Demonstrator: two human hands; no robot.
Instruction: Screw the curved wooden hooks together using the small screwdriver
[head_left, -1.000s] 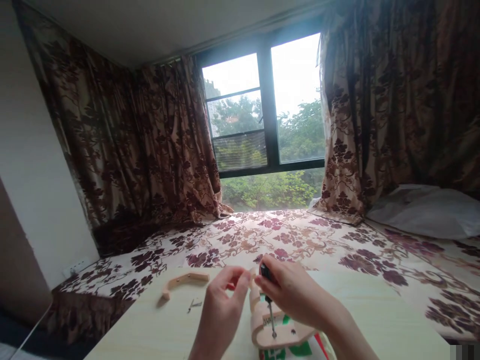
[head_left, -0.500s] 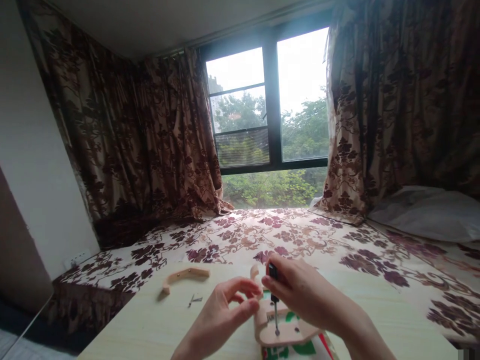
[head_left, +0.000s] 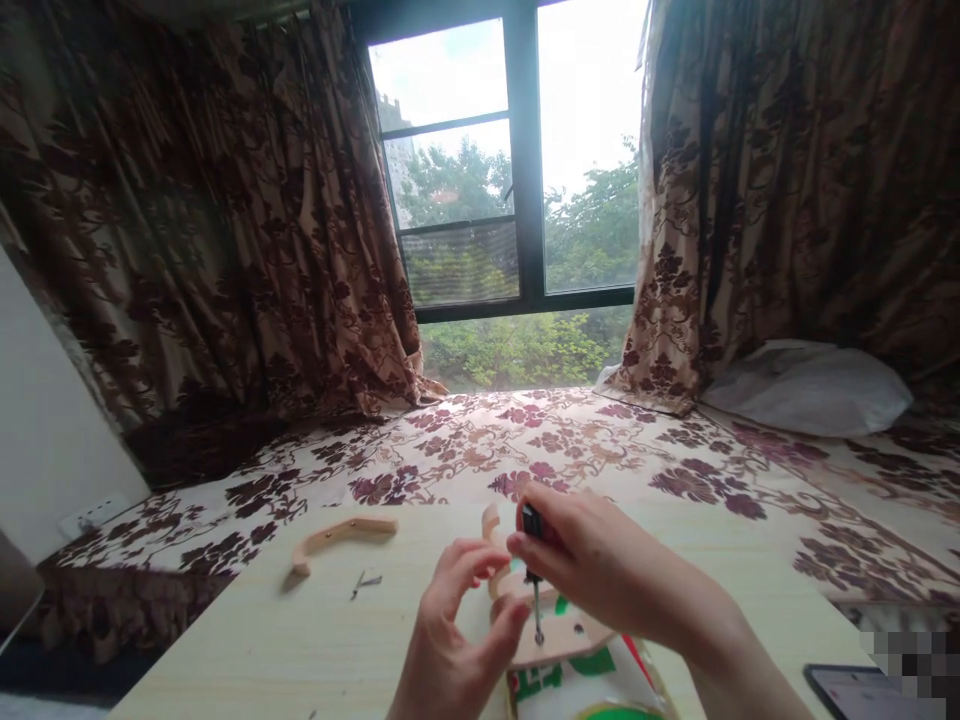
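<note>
My right hand (head_left: 577,545) is wrapped round the black handle of a screwdriver (head_left: 537,600), held upright. Its tip meets a screw hole in a flat wooden piece (head_left: 562,642), which rests on a white, green and red packet (head_left: 592,685). My left hand (head_left: 469,620) is beside the wooden piece on the left, thumb and fingers apart in a curve, with nothing visible between them. Behind it a curved wooden part (head_left: 490,522) stands up, partly hidden by my fingers.
Another curved wooden piece (head_left: 345,536) lies on the pale wooden table (head_left: 247,640), near a few small screws (head_left: 366,583). A dark-edged device (head_left: 847,690) is at the lower right. Beyond is a floral cloth (head_left: 525,440) below the window.
The view has shifted, bringing the dark-edged device into sight. My left thumb and fingers are spread wider. The screwdriver remains in my right hand with its tip at the same hole.
</note>
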